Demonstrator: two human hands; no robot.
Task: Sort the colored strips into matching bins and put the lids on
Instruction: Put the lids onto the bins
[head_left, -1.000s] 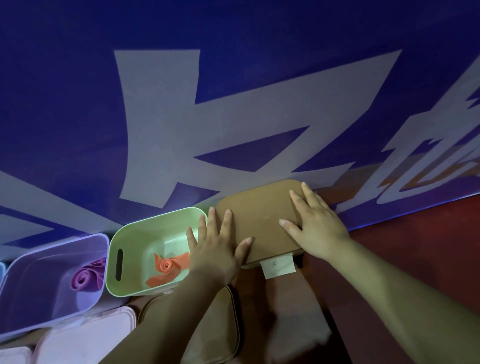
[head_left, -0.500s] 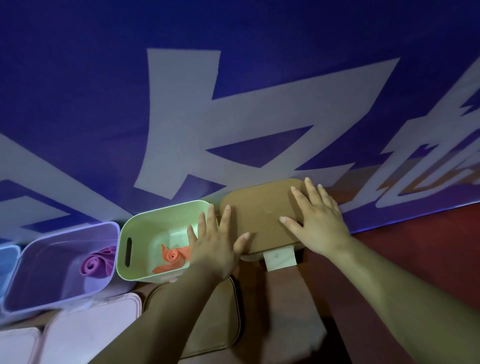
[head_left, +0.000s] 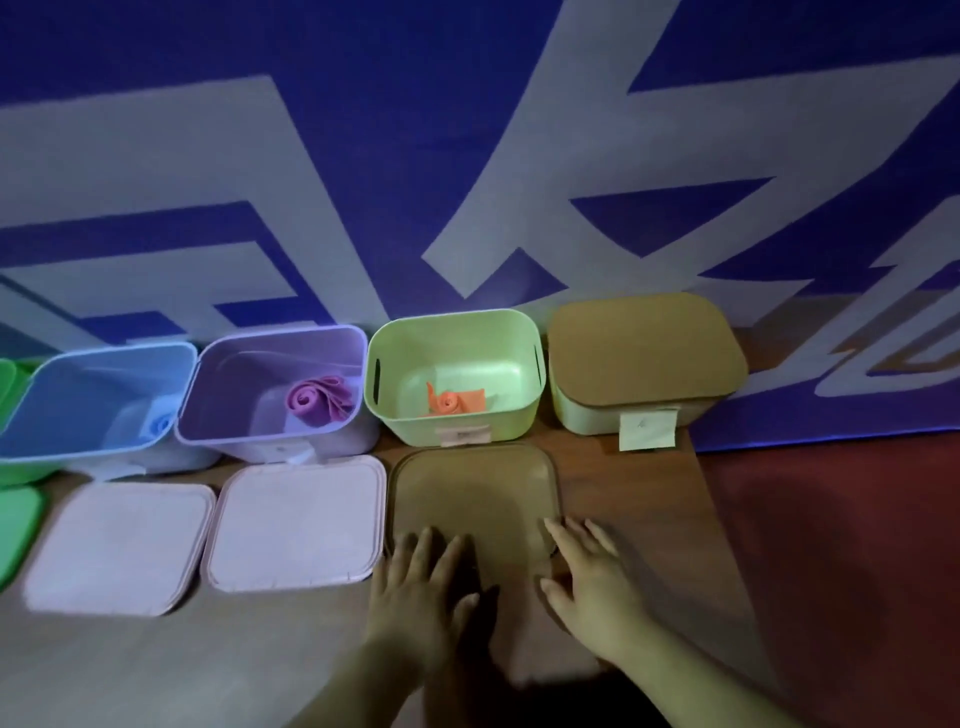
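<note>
Green bin (head_left: 410, 423) is open, orange strip (head_left: 453, 400) inside. Loose brown lid (head_left: 472, 488) lies flat on the worktop (head_left: 156, 665) just in front of it. Left hand (head_left: 422, 590) and right hand (head_left: 592, 584) are spread flat at that lid's near edge. Right of green bin: lidded bin (head_left: 582, 415). Left: purple bin (head_left: 234, 374) with purple strip (head_left: 319, 397).

Bins: five in one row. These are the green bin (head_left: 10, 379) (cut off by the frame edge), blue bin (head_left: 62, 415), purple bin (head_left: 234, 395), light green bin (head_left: 457, 358) and cream bin (head_left: 587, 415).
Lids: five, four loose and one fitted. These are the green lid (head_left: 15, 530), first pale lid (head_left: 119, 545), second pale lid (head_left: 296, 519), loose tan lid (head_left: 472, 488) and fitted tan lid (head_left: 644, 353).
Rolled strips: three visible. These are the blue strip (head_left: 158, 423) (faint), purple strip (head_left: 322, 400) and orange strip (head_left: 454, 400).
Paper labels: three. These are the large label (head_left: 647, 428), small label (head_left: 462, 434) and purple-bin label (head_left: 298, 457).
Hands: two, the left hand (head_left: 421, 597) and right hand (head_left: 592, 587).
</note>
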